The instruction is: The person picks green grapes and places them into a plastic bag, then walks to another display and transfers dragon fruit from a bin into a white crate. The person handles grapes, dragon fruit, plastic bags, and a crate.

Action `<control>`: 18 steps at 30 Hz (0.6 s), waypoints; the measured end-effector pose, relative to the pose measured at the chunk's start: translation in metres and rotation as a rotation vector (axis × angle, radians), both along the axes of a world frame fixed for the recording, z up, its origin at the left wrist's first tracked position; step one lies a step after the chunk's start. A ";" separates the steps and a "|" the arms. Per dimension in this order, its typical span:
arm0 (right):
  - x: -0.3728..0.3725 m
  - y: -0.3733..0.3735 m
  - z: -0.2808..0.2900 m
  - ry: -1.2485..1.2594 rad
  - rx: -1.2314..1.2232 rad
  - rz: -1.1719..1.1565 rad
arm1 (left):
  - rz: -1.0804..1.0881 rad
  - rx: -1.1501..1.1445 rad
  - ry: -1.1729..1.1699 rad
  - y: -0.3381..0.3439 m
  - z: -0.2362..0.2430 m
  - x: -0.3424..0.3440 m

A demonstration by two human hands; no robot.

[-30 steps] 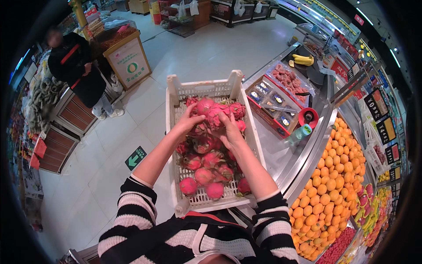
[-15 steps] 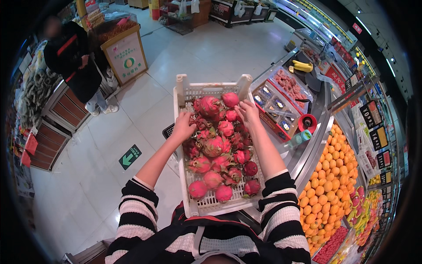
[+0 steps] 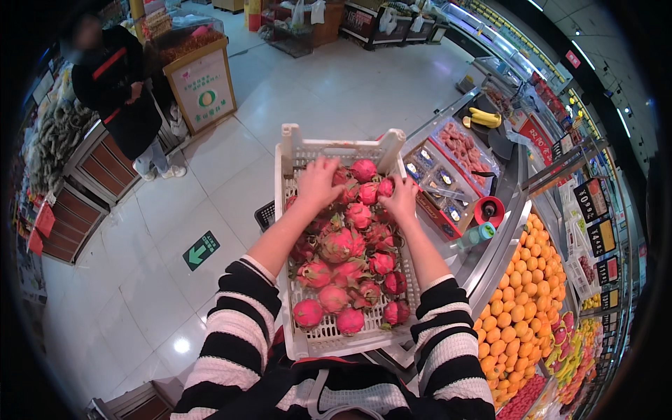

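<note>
A white slatted plastic crate (image 3: 297, 342) in front of me holds several pink-red dragon fruits (image 3: 340, 244) with greenish, dried scales. At the crate's far left, my left hand (image 3: 319, 185) is curled over a large dragon fruit (image 3: 341, 176), which its fingers partly hide. My right hand (image 3: 401, 201), by the far right wall, grips a smaller dragon fruit (image 3: 386, 187) between thumb and fingers. Fruits lie more loosely at the near end, where the crate's slatted bottom shows between them.
At right, a metal-edged display stand holds a heap of orange fruits (image 3: 519, 308). Beyond it are boxed packs (image 3: 435, 173), a teal-lidded container (image 3: 478, 235), a red bowl (image 3: 488, 211) and bananas (image 3: 484, 117). A person in dark clothes (image 3: 112, 84) stands far left beside a sign-fronted stand (image 3: 203, 91).
My left hand has moved right and farther from me, from the left wall onto a large dragon fruit. My right hand has come slightly nearer and closed on a smaller one.
</note>
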State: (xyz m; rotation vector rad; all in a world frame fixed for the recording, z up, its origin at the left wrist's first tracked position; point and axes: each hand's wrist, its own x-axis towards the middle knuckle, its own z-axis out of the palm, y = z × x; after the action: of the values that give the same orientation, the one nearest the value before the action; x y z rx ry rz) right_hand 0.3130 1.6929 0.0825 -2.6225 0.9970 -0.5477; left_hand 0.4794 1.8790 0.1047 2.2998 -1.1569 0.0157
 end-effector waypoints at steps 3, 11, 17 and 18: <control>0.005 -0.013 0.004 -0.282 0.032 0.115 | 0.195 -0.026 -0.186 0.010 -0.006 0.014; -0.024 0.022 0.005 -0.351 0.056 0.325 | 0.061 -0.004 -0.233 0.072 -0.031 0.033; -0.081 0.084 0.018 -0.055 0.050 0.321 | 0.008 -0.195 0.132 0.156 -0.068 -0.018; -0.080 0.095 0.019 -0.038 -0.058 0.322 | -0.005 -0.242 0.190 0.160 -0.073 -0.027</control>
State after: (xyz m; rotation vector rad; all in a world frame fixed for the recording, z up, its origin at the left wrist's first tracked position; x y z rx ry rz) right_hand 0.2333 1.7882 0.1018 -2.7340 0.5371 -0.5510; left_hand 0.4523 2.0389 0.0320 2.0380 -1.0053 -0.0608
